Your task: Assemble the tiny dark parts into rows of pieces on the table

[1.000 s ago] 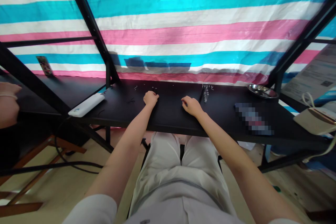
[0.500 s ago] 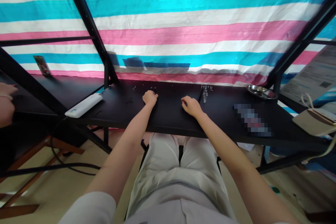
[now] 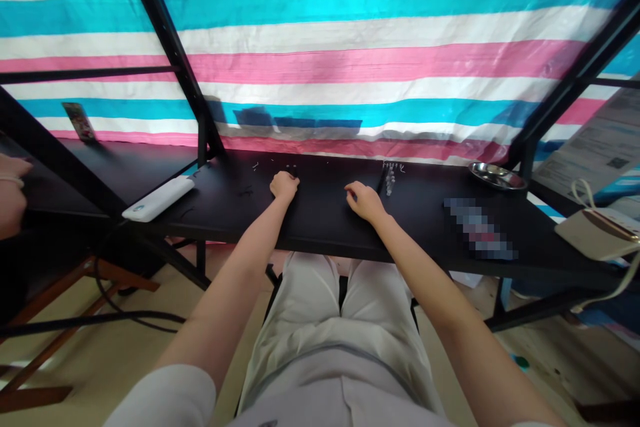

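Note:
My left hand [image 3: 285,187] rests on the black table [image 3: 320,227] with its fingers closed; whatever they hold is hidden. Just beyond its fingertips are small dark pieces with pale dots [image 3: 291,168], too small to name. To the right, my right hand [image 3: 365,201] lies on the table with curled fingers pressed together, and I cannot make out anything in them. Beside it stand a thin black stick-like object [image 3: 383,180] and a row of small clear pieces [image 3: 390,183]. Thin white squiggly bits [image 3: 395,166] lie behind these.
A white oblong device [image 3: 159,200] lies at the left end. On the right are a shiny metal dish [image 3: 497,177], a blurred-out flat object [image 3: 480,228] and a beige bag [image 3: 595,233]. Black frame posts [image 3: 170,47] rise at both sides. Another person's hand [image 3: 10,197] shows far left.
Both hands keep nearly the same place and pose. The whole view has shifted very slightly.

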Action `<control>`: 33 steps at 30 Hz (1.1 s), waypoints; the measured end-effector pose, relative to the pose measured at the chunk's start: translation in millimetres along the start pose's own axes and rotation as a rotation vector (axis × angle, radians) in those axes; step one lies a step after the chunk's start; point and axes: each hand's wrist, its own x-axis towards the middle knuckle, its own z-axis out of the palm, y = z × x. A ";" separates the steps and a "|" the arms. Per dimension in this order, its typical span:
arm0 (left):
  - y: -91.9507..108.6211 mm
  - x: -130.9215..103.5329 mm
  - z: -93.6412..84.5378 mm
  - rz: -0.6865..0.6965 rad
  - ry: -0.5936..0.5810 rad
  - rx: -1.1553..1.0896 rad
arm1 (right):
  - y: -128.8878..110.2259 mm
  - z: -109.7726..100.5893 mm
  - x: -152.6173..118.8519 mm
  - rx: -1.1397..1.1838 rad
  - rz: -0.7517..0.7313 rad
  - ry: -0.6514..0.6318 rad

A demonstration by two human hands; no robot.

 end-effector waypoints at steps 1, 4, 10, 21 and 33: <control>-1.1 0.0 -0.9 0.002 -0.001 0.002 | 0.0 -1.1 -0.2 0.014 0.000 0.013; -5.9 0.2 -3.2 0.032 -0.002 0.020 | 0.0 -6.0 -1.5 0.072 0.009 0.084; -6.7 -9.0 -7.0 0.194 0.014 0.050 | 6.7 -24.4 -6.3 0.157 0.113 0.397; 55.4 -73.1 11.1 1.068 -0.142 0.056 | 52.4 -49.5 -17.8 -0.139 0.783 0.577; 123.2 -110.3 41.4 1.006 -0.208 0.189 | 50.2 -43.5 -19.2 -0.173 1.017 0.036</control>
